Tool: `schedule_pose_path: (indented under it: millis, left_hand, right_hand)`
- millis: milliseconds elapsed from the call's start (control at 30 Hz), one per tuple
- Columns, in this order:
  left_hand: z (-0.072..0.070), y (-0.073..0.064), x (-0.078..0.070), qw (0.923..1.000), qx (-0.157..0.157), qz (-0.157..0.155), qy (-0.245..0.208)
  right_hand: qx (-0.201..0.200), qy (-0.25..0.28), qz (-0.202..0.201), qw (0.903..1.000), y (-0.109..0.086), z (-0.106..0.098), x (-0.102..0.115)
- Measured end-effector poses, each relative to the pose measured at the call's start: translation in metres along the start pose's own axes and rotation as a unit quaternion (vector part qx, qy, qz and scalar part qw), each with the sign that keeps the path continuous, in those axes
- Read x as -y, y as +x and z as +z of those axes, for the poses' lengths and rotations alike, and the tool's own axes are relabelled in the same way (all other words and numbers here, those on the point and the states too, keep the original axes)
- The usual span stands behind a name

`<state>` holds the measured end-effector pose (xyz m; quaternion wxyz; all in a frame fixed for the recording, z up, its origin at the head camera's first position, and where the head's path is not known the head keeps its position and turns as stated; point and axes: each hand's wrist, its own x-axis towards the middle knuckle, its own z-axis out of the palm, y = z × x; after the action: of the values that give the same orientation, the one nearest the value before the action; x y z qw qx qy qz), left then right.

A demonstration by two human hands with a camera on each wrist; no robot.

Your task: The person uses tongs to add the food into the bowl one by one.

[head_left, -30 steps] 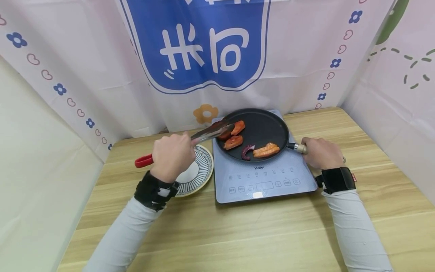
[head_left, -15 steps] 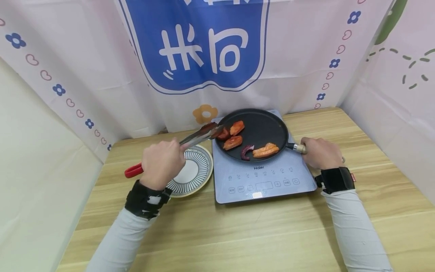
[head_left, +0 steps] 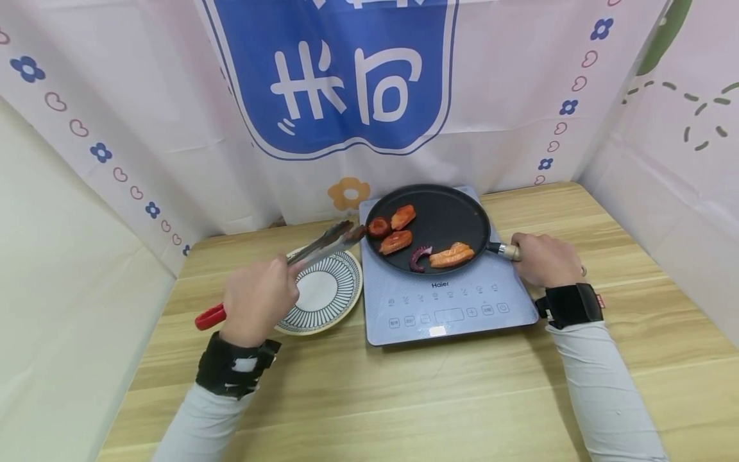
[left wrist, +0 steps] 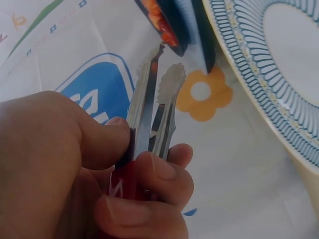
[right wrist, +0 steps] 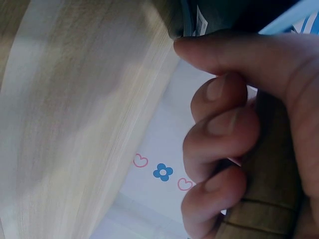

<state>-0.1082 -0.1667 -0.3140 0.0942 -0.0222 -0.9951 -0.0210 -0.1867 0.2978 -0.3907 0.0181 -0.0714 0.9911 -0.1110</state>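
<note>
My left hand (head_left: 260,298) grips red-handled metal tongs (left wrist: 143,114) above the left part of a striped plate (head_left: 344,307). The tong tips are apart with nothing between them, just left of the frying pan's rim. My right hand (head_left: 548,260) holds the wooden handle (right wrist: 269,179) of the black frying pan (head_left: 447,215). Inside the pan, along its left and front, lie a round reddish-brown piece (head_left: 379,227), two orange-red pieces like chicken wings (head_left: 396,241), a purple octopus tentacle (head_left: 419,258) and a salmon-coloured piece (head_left: 451,255).
Beneath the pan is a light-blue induction cooker (head_left: 450,333) with touch buttons, on a wooden table (head_left: 416,398). A printed cloth (head_left: 173,96) hangs behind the table, and a pale panel (head_left: 58,289) stands on the left.
My left hand has drawn the tongs left and toward me, out of the pan and over the plate. The round piece has come into full view. My right hand and the food stay put.
</note>
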Motion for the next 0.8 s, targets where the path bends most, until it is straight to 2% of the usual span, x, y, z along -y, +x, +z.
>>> schedule_pose_path:
  millis: [267, 500, 800]
  left_hand:
    - [0.009, -0.01, 0.012, 0.9988, 0.036, -0.027, -0.02]
    - [0.016, -0.018, 0.023, 0.9983, 0.041, -0.037, -0.022]
    - [0.027, -0.025, 0.036, 0.9954, 0.073, -0.053, -0.032]
  right_hand:
    - [0.006, -0.001, 0.001, 1.0, 0.0, 0.0, 0.0]
    - [0.01, -0.001, 0.001, 0.9999, -0.002, -0.002, 0.0]
    - [0.005, -0.001, -0.002, 1.0, -0.002, -0.002, 0.001]
